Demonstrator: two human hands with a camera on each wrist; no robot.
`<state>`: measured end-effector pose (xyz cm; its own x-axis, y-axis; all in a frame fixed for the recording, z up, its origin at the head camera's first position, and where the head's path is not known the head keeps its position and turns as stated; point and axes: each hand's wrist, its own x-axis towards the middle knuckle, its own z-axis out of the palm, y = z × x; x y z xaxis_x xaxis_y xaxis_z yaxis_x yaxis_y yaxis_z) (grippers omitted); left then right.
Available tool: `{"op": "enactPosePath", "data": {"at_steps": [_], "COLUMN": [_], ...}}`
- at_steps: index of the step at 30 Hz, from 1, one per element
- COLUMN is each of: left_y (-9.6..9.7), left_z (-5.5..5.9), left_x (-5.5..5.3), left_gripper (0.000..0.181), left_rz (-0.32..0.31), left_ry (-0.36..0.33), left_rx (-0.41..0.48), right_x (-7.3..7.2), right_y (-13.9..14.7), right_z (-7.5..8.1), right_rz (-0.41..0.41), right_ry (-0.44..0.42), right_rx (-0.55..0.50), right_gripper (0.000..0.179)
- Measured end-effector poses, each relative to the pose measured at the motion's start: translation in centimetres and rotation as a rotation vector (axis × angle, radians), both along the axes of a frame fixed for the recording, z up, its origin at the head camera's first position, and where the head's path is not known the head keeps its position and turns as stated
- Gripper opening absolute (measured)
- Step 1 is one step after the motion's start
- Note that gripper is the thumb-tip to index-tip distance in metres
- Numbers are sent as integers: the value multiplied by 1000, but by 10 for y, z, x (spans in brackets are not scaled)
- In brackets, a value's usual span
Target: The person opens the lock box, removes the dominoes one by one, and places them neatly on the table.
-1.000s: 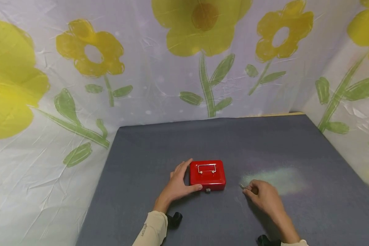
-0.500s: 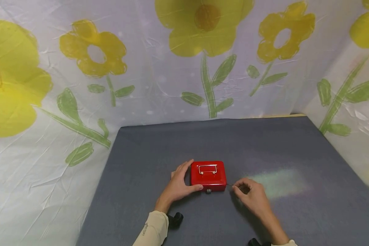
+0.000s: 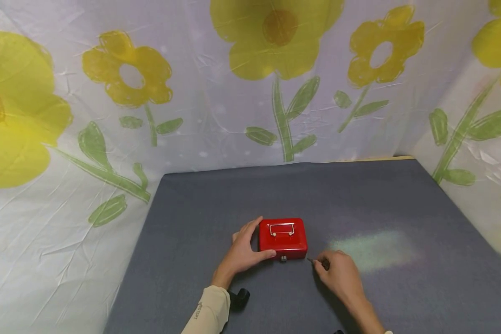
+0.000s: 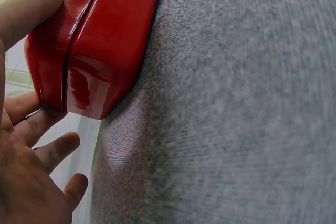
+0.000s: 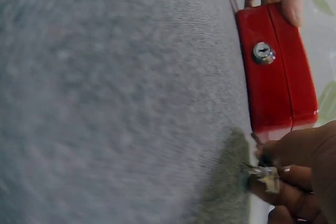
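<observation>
A small red cash box (image 3: 281, 243) with a wire handle on its lid sits closed on the dark table. Its round silver lock (image 5: 263, 52) faces the front, and the keyhole is bare. My left hand (image 3: 245, 253) grips the left end of the box, thumb on the front of the lid and fingers at the side and back. Just right of the box's front corner, my right hand (image 3: 340, 273) pinches a small key (image 3: 311, 260), its tip pointing left, apart from the lock. Against its fingers in the right wrist view hangs a blurred second metal piece (image 5: 269, 178), apparently another key.
The grey cloth-like tabletop (image 3: 217, 199) extends around the box, with a pale light patch (image 3: 380, 250) on the right. Behind and beside it hangs a white sheet (image 3: 192, 116) printed with yellow flowers. A black wrist mount (image 3: 239, 299) sits under the left sleeve.
My right hand has come left to the box's front right corner, then dipped slightly toward me, carrying the key. The left hand and the cash box have stayed in place.
</observation>
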<state>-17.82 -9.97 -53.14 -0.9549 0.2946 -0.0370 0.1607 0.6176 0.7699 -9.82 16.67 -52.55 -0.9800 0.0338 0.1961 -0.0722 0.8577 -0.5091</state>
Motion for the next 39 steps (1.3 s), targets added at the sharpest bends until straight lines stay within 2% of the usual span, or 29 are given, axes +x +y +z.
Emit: {"op": "enactPosePath", "data": {"at_steps": [3, 7, 11, 15, 18, 24, 39], "left_y": [1, 2, 5, 6, 7, 9, 10], "left_z": [0, 2, 4, 3, 3, 2, 3], "left_x": [-1, -2, -4, -7, -8, -12, -21], "left_gripper": [101, 101, 102, 102, 102, 103, 103], "left_rz": [4, 11, 13, 16, 27, 35, 29], "left_ry": [-6, -20, -33, -29, -34, -27, -44], "left_rx": [-4, -5, 2, 12, 10, 2, 33], "right_x": [0, 0, 1, 3, 2, -1, -7], "right_y": [0, -2, -12, -27, -39, -53, -65], "right_z": [7, 11, 6, 0, -3, -4, -10], "right_rz": [43, 64, 38, 37, 31, 4, -27], "right_ry": [-22, -39, -36, 34, 93, 130, 161], "right_rx": [85, 114, 43, -64, -101, -112, -99], "right_gripper": [11, 17, 22, 24, 23, 26, 25]}}
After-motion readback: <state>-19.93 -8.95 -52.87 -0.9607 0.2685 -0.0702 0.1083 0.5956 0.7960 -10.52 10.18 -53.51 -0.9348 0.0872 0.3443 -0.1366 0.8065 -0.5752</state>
